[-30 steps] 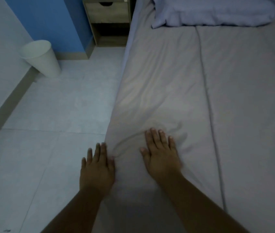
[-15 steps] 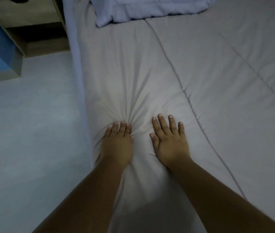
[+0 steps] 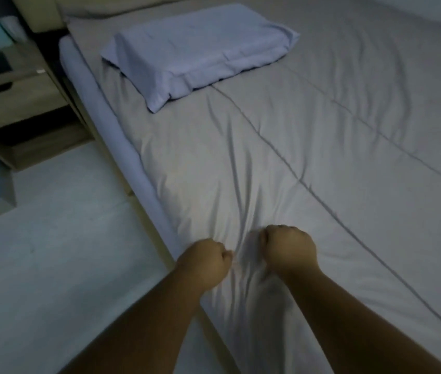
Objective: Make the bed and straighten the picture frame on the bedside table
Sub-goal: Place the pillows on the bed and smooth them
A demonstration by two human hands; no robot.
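Head view, dim room: both hands are closed into fists near the bed's left edge, the left hand [image 3: 203, 261] and right hand [image 3: 288, 251] each bunching a fold of the grey sheet [image 3: 241, 163], probably to pull creases flat. A blue pillow [image 3: 197, 49] lies at the head. The bedside desk [image 3: 11, 103] stands beside the bed; no picture frame can be made out on its cluttered top.

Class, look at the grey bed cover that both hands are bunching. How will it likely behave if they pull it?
The grey bed cover is probably floppy: creases fan out from the left hand and right hand. It looks padded, given its stitched channels, so likely somewhat heavy. It may drag the pillow lying on it.
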